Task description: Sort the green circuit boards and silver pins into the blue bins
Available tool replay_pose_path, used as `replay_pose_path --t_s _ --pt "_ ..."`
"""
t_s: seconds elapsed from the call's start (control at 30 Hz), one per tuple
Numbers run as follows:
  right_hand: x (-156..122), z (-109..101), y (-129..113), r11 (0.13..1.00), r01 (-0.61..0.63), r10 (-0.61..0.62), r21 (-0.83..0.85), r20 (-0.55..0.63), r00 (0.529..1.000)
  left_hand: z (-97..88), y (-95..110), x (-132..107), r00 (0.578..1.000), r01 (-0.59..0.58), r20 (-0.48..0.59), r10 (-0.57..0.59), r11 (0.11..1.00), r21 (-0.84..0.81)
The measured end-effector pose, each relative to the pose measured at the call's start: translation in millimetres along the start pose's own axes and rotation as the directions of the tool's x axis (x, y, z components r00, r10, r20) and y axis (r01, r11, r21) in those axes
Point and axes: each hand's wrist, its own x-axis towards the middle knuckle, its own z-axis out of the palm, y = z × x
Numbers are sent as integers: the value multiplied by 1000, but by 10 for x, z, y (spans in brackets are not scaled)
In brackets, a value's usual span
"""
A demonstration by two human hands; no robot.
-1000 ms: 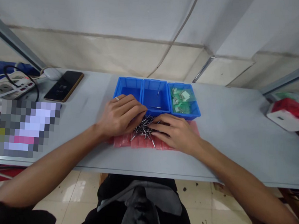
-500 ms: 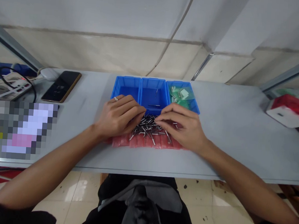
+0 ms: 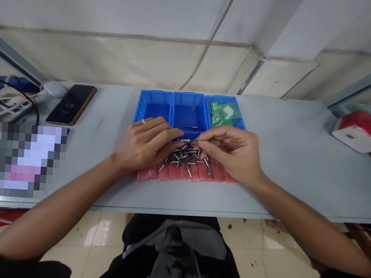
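Note:
A thin metal pin (image 3: 189,140) spans the gap between my two hands, above a loose pile of similar metal pins (image 3: 184,158). Its right end is pinched between the thumb and forefinger of my right hand (image 3: 235,153). My left hand (image 3: 150,145), with a ring on one finger, holds the other end between thumb and forefinger; the fingertips partly cover it. Under the pile lies a row of pink plastic bags (image 3: 172,172), partly hidden by the hands. Just behind is a blue middle bin (image 3: 190,107) with a couple of pins inside.
Beside the middle bin stand a left blue bin (image 3: 156,98) and a right bin holding a green bag (image 3: 219,116) of small parts. Leftward lie a phone (image 3: 72,105), a blurred-out device (image 3: 33,158) and a power strip (image 3: 8,107). A white-and-red box (image 3: 352,136) sits far right.
The thumb and forefinger of my right hand have closed on a pin, now stretched between both hands. My right hand has turned, showing more of its palm. The view has shifted slightly.

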Motion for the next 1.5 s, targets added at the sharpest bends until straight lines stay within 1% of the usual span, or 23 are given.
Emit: replay_pose_path --t_s 0.13,0.27,0.37,0.47,0.6,0.73,0.8,0.93,1.0,1.07,1.1,1.13,1.17,1.2,1.23,1.27,1.3,1.33,1.37,1.4,1.43,1.47,1.5 --pt "1 -3 13 1000 -16 16 -9 22 1000 -5 -1 -4 999 -31 -8 31 999 -15" --pt "4 -16 42 999 -38 38 9 -6 999 -18 15 12 1000 -12 -7 12 1000 7" --pt "8 -23 58 999 -45 45 18 6 999 -31 18 11 999 -48 3 48 998 26" --pt "3 -20 51 998 -42 42 37 24 999 -39 14 3 998 -57 12 57 998 39" --pt "-5 -15 17 998 -54 54 43 3 999 -38 17 14 998 -52 -32 53 998 19" --pt "1 -21 7 994 -77 74 76 42 996 -58 38 35 998 -64 -27 64 998 12" --pt "11 -26 25 989 -97 92 108 49 995 -73 44 31 999 -46 -20 46 999 -3" --pt "55 -54 72 976 -112 124 188 -56 991 -78 31 -2 999 23 -28 -23 999 26" --pt "80 -84 73 970 -117 139 215 -87 986 -71 21 -16 998 46 -34 -45 998 40" --pt "93 -119 59 974 -121 135 192 -59 989 -65 16 -22 998 53 -29 -52 998 41" --pt "93 -135 51 983 -111 117 144 -28 993 -64 18 -22 998 53 -25 -52 998 45" --pt "87 -146 46 995 -80 79 60 13 997 -65 21 -20 999 52 -18 -51 997 49" --pt "78 -154 47 998 -16 20 -58 70 997 -66 25 -16 999 49 -12 -49 997 53" --pt "66 -156 56 977 81 -52 -197 149 987 -68 29 -12 999 45 -9 -44 997 57" --pt "53 -155 73 919 200 -115 -339 255 960 -69 33 -7 999 39 -7 -39 998 58" --pt "39 -150 99 826 328 -158 -459 371 915 -70 35 -4 999 33 -7 -33 998 59" --pt "27 -144 130 712 448 -180 -540 477 860 -70 36 -1 1000 30 -8 -29 998 60" --pt "17 -138 165 603 540 -180 -587 559 809 -68 35 1 1000 28 -11 -27 998 64" --pt "9 -134 199 511 600 -173 -616 610 774 -66 33 1 1000 28 -13 -27 997 70" --pt "3 -132 229 441 632 -168 -637 633 756 -63 31 1 1000 29 -13 -29 997 75" --pt "0 -133 252 396 649 -178 -650 639 749 -61 29 0 1000 30 -10 -29 996 78" --pt "0 -137 267 376 652 -196 -658 632 750 -58 27 -1 1000 30 -7 -30 996 81" --pt "3 -142 272 380 648 -214 -660 619 756 -57 27 -2 1000 30 -5 -29 996 83"
